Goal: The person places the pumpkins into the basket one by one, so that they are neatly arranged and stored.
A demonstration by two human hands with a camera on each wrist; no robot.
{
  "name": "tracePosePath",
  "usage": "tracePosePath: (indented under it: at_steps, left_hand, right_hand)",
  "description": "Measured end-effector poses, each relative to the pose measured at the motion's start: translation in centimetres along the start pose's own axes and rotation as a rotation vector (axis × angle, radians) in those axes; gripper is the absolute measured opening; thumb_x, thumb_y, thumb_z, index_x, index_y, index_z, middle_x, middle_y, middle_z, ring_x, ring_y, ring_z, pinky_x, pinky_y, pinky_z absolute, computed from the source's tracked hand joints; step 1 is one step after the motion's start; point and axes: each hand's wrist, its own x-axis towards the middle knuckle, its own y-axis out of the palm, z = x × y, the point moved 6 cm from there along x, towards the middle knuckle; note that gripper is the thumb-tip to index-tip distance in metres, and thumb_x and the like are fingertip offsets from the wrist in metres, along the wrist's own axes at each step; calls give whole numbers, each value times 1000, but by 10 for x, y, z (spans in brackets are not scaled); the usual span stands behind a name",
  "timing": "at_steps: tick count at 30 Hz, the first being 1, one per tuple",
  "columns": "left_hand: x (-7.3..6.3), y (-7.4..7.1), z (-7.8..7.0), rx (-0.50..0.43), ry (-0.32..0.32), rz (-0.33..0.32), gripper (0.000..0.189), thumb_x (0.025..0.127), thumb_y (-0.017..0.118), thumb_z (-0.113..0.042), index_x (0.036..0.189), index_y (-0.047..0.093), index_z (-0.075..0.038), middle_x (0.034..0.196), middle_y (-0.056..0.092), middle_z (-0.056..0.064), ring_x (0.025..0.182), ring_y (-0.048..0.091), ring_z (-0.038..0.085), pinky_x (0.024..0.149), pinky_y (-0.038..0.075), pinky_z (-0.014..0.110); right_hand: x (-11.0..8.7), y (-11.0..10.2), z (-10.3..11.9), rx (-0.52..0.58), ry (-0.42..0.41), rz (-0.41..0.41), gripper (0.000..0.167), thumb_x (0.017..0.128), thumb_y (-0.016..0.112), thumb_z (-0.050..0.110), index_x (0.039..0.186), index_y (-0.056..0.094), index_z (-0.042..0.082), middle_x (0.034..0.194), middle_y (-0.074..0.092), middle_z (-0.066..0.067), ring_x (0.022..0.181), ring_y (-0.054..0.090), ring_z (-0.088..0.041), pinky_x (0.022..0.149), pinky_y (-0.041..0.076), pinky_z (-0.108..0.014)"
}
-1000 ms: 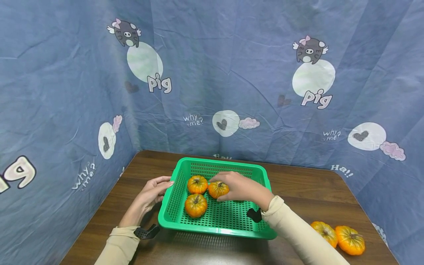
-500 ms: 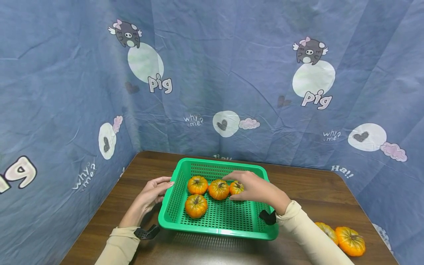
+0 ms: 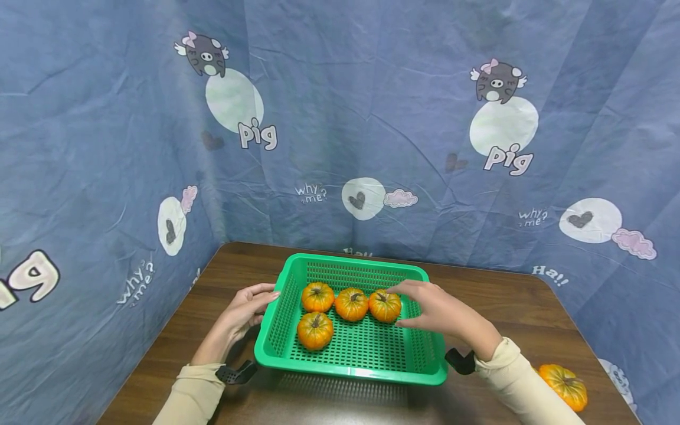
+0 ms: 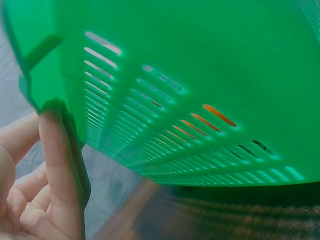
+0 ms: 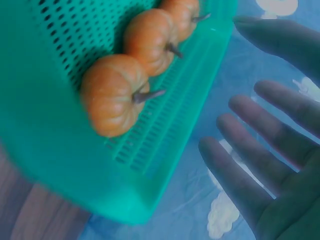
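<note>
A green plastic basket [image 3: 350,373] with slotted walls stands on the table, holding several small orange pumpkins [image 3: 315,331]. Three of them form a row toward the back. My left hand [image 3: 241,310] holds the basket's left rim; in the left wrist view its fingers [image 4: 60,165] meet the outer wall. My right hand [image 3: 438,307] hovers over the basket's right side, fingers spread, beside the row's rightmost pumpkin [image 3: 385,306]. Nothing lies in that hand, and in the right wrist view its fingers [image 5: 260,125] are apart from the pumpkins.
Another pumpkin [image 3: 564,386] sits on the brown wooden table [image 3: 494,295] at the right, partly behind the right sleeve [image 3: 523,378]. A blue printed cloth [image 3: 329,118] hangs behind and along the sides.
My right hand has let go of pumpkins in the basket and drawn back to the right, uncovering the row's rightmost one. The right sleeve now hides one table pumpkin. The left hand stays put.
</note>
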Motion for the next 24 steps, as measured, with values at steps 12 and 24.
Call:
tracePosePath:
  at_steps: [12,24]
  left_hand:
    - [0,0,2,-5,-4,-10,47,103,66,-20,143,52,0,101,76,-8,84,76,7,71,64,25]
    - [2,0,1,-10,8,-2,43,103,66,-20,141,54,-2,101,76,-8,84,76,7,71,64,25]
  right_hand:
    - [-32,-11,-20,-24,59,-42,58,88,84,31,141,63,18,137,66,-4,88,66,-13,83,56,-35]
    - [-66,-3,-43,4,61,-94,57,86,86,28,136,66,11,132,70,-2,118,69,-26,96,59,-46]
